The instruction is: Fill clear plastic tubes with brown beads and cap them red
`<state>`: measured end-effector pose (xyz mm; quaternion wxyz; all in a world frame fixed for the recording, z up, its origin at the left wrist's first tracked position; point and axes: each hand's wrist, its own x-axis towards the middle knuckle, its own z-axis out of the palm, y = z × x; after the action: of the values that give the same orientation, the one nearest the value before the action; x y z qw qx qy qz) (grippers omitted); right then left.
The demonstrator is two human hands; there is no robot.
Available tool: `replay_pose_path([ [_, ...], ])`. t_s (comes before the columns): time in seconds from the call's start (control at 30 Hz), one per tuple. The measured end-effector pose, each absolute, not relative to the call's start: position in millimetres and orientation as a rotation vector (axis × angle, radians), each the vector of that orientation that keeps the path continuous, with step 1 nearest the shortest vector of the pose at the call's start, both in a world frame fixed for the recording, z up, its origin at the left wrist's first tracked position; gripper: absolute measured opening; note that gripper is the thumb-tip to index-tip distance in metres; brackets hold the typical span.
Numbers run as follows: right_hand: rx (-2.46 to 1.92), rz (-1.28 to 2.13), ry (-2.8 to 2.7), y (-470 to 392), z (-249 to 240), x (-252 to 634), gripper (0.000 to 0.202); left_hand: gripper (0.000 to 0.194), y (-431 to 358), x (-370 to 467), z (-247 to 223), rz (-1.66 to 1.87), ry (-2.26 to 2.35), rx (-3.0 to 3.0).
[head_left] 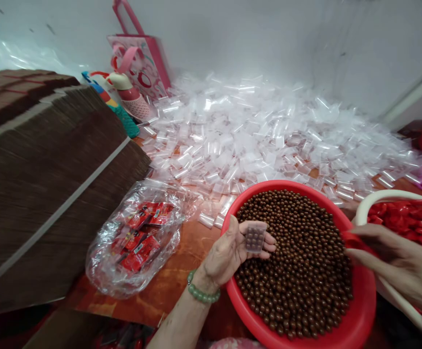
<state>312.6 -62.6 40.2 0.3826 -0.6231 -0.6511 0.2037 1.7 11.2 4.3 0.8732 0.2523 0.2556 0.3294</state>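
My left hand [228,247], palm up with a green bead bracelet at the wrist, holds a small clear plastic box [256,237] on its fingers. Dark brown balls show inside the box. Under and beyond that hand is a red basin [364,300] filled with many glossy brown balls [298,261]. At the basin's right side, my right hand [403,266] pinches a red plastic piece [358,241] between thumb and fingers; its exact shape is blurred. Close to the right hand, a cream-rimmed bowl [372,198] contains loose red plastic pieces [409,218].
A large heap of clear plastic boxes [240,131] spreads along the wall. At left stand strapped brown cardboard sheets [51,194] and a clear bag [105,271] of red packets [141,252]. A pink gift bag [160,63] and a bottle [127,92] stand behind.
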Motion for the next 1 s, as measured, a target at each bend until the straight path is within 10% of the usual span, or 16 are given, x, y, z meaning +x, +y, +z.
replay_pose_path([
  [1.0, -1.04, 0.825, -1.756, -3.9, 20.1, 190.1, 0.021, 0.041, 9.0, 8.2, 3.6, 0.611, 0.719, 0.984],
])
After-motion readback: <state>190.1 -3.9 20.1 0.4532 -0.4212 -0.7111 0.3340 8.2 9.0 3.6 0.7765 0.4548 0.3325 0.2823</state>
